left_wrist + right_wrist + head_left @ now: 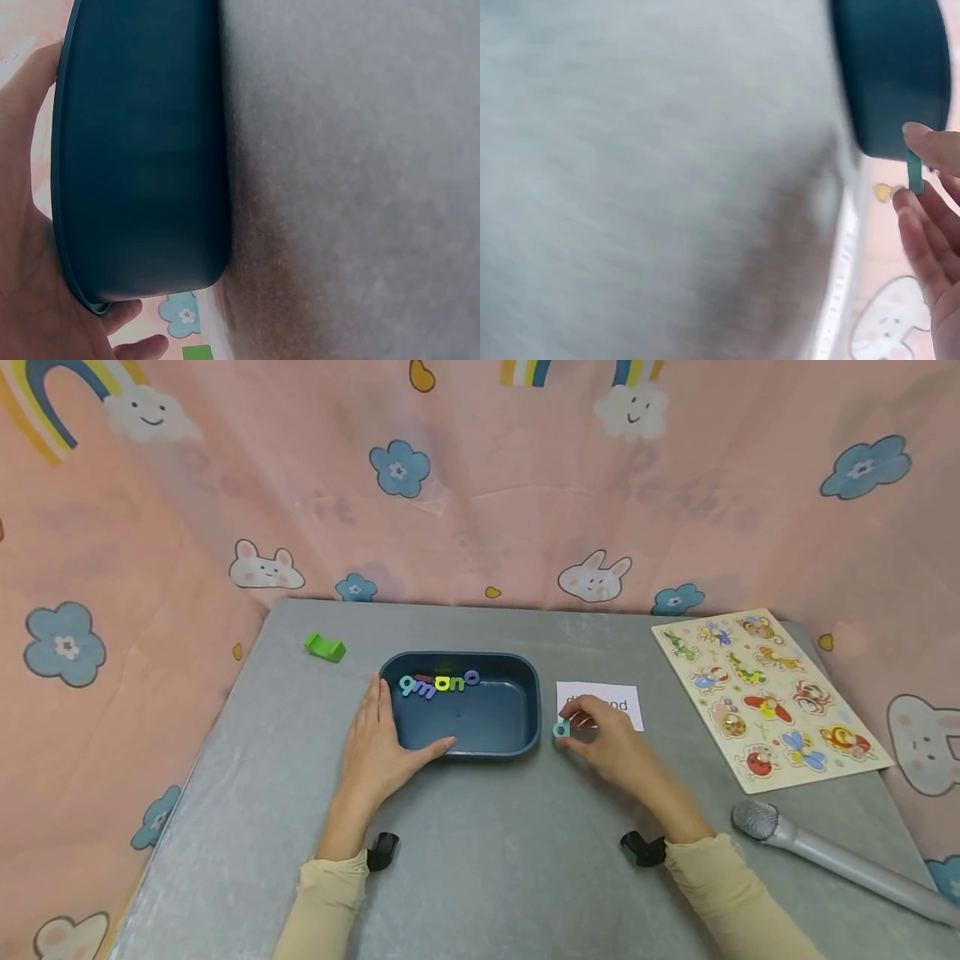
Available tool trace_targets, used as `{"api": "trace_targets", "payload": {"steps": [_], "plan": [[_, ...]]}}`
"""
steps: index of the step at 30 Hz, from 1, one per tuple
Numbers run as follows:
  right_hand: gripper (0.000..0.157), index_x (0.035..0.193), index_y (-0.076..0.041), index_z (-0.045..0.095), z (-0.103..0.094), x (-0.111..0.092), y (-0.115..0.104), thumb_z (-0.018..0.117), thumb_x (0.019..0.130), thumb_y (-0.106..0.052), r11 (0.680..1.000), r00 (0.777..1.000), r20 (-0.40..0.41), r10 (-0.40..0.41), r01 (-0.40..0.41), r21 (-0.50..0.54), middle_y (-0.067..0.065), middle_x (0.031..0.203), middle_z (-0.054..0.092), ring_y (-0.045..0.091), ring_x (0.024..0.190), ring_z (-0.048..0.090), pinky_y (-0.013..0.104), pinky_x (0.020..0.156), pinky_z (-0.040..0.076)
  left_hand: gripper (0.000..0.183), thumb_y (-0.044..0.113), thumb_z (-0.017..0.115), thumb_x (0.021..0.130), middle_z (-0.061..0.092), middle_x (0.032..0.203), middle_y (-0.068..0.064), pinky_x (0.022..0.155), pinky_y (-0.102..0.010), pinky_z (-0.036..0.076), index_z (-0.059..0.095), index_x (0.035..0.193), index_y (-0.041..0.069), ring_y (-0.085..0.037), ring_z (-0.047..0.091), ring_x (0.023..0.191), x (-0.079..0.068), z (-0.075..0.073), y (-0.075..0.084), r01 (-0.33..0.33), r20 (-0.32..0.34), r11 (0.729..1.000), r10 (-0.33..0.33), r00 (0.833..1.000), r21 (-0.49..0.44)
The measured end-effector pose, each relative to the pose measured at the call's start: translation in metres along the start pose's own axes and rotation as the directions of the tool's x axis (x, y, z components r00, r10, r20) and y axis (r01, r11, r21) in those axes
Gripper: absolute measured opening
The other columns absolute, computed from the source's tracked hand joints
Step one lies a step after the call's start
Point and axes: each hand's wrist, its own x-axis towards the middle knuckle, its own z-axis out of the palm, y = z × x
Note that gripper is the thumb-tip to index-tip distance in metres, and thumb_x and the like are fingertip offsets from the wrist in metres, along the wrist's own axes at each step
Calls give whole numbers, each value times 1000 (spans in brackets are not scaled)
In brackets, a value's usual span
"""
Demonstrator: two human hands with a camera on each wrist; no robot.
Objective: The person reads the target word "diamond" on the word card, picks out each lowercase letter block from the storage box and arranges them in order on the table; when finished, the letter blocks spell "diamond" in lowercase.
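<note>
A dark blue tray (465,754) stands on the grey table. My left hand (378,747) lies against its front left corner, fingers straight along the left side and thumb along the front rim. Several coloured foam-like letters (442,684) lie in a row near the back inside the tray. My right hand (607,739) pinches a small teal letter (560,728) between thumb and fingers, just right of the tray. In the right wrist view this teal letter (915,172) appears edge-on. Below the right hand lies a white word card (626,702), its printed word partly hidden by the fingers.
A green block (325,648) sits at the back left of the table. On the right lie a wooden puzzle board (772,702) with insect pictures and a grey microphone (840,860). A pink patterned curtain (465,527) hangs behind the table.
</note>
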Motion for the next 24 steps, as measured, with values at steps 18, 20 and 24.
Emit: {"api": "trace_targets", "payload": {"steps": [18, 20, 24], "plan": [[46, 122, -1, 71, -11, 20, -11, 92, 82, -10, 995, 996, 72, 57, -51, -83, 16, 118, 73, 34, 107, 66, 52, 91, 55, 142, 81, 75, 77, -3, 181, -12, 133, -59, 16, 0, 170, 4, -35, 7, 167, 0, 1, -2, -6, 5, 1000, 6, 1000, -4], [44, 124, 0, 70, -13, 32, -22, 89, 85, -9, 998, 999, 44, 20, -17, -66, 18, 120, 72, 35, 109, 65, 53, 91, 55, 142, 80, 76, 77, -2, 181, -13, 133, -59, 16, 0, 170, 4, -36, 7, 167, 0, 1, -2, -4, 3, 1000, 4, 1000, -5], [41, 126, -2, 69, -6, 53, -45, 86, 90, -12, 999, 998, 55, -31, 33, -41, 19, 125, 70, 37, 114, 64, 54, 94, 55, 142, 80, 76, 77, -2, 181, -13, 132, -60, 18, 0, 170, 4, -36, 8, 167, 1, 1, -1, 1, 6, 1000, -1, 1000, -13]]}}
